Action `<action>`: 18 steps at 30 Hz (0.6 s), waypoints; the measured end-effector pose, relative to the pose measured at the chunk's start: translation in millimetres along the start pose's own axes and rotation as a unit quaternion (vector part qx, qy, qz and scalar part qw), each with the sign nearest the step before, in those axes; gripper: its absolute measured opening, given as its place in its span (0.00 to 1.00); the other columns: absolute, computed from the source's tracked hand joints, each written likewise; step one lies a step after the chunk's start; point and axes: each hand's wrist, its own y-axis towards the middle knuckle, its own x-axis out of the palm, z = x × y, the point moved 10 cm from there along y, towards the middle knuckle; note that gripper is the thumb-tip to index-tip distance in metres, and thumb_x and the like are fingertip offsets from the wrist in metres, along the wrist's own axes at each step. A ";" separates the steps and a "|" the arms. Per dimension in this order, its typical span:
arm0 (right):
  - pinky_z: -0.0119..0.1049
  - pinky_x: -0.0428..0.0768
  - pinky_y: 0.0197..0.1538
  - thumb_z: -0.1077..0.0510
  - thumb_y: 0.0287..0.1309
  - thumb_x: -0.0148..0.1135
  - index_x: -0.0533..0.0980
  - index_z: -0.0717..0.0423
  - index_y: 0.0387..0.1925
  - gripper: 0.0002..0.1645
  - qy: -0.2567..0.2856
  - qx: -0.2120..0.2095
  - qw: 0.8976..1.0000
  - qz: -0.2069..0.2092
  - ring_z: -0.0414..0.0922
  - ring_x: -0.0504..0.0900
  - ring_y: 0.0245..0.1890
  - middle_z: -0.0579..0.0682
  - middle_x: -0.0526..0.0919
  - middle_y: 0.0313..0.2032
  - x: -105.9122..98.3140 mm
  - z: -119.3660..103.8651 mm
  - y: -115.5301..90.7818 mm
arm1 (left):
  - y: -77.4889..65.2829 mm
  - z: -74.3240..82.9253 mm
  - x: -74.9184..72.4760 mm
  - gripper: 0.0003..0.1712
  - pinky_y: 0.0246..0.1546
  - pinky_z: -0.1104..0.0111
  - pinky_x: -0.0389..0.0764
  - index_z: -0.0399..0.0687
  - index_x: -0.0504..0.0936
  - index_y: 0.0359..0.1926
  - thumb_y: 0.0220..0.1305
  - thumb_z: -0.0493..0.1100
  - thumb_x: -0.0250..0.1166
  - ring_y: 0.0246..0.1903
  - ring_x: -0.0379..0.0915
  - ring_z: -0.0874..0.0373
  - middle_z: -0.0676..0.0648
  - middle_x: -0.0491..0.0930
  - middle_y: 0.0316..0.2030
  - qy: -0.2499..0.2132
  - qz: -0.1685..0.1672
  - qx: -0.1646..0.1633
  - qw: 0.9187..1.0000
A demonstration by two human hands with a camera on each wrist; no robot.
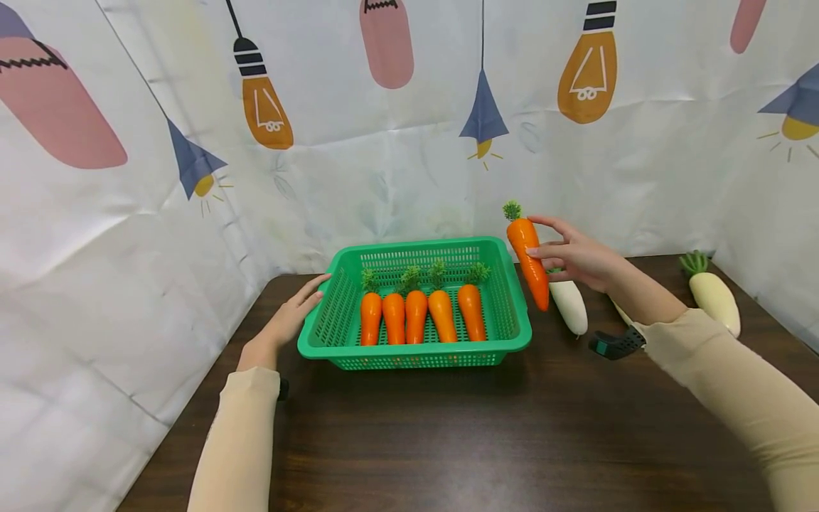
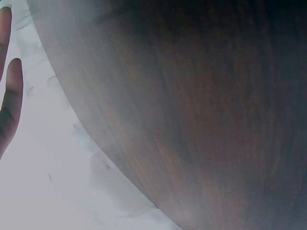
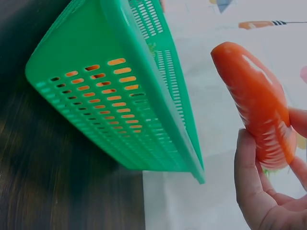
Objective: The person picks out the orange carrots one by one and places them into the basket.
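Observation:
My right hand (image 1: 579, 257) grips an orange carrot (image 1: 530, 257) with a green leafy top, just right of the basket's right rim. The right wrist view shows the thumb and fingers round the thick end of this carrot (image 3: 256, 100), its tip free. A green plastic basket (image 1: 416, 350) with slotted walls stands on the table; several carrots (image 1: 416, 316) lie in it side by side, leafy tops toward the back. At the basket's left rim is my left hand (image 1: 291, 316), fingers extended along it. In the left wrist view only two fingers (image 2: 12, 96) show at the edge.
A white radish (image 1: 569, 306) lies right of the basket, partly behind the right hand. Farther right rests another pale radish (image 1: 716, 302) with a green top. One more pale piece is mostly hidden by the right wrist. A patterned cloth (image 1: 416, 178) hangs behind the dark wooden table (image 1: 448, 441).

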 end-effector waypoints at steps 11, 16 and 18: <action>0.39 0.85 0.48 0.59 0.78 0.53 0.36 0.40 0.83 0.48 0.013 0.007 1.000 -0.009 0.43 0.87 0.41 0.66 0.61 0.68 14.1 -12.3 22.6 | -0.4 1.9 0.4 0.34 0.66 0.26 0.47 0.59 0.49 0.83 0.84 0.58 0.42 0.75 0.42 0.27 0.38 0.43 0.81 -0.007 0.000 -0.001 1.000; 0.38 0.85 0.49 0.60 0.78 0.51 0.37 0.39 0.83 0.46 0.030 0.010 0.999 -0.007 0.46 0.85 0.43 0.66 0.55 0.72 21.0 -19.3 33.6 | -0.9 1.0 0.6 0.34 0.66 0.26 0.47 0.60 0.49 0.83 0.84 0.59 0.42 0.75 0.42 0.27 0.38 0.43 0.81 -0.007 0.000 -0.005 1.000; 0.38 0.85 0.49 0.60 0.78 0.51 0.38 0.39 0.83 0.46 0.038 0.010 0.999 -0.004 0.47 0.85 0.44 0.65 0.53 0.73 22.5 -20.8 38.5 | -1.1 0.5 0.7 0.34 0.66 0.26 0.47 0.61 0.49 0.83 0.84 0.59 0.42 0.75 0.42 0.27 0.38 0.43 0.81 -0.006 0.000 -0.005 1.000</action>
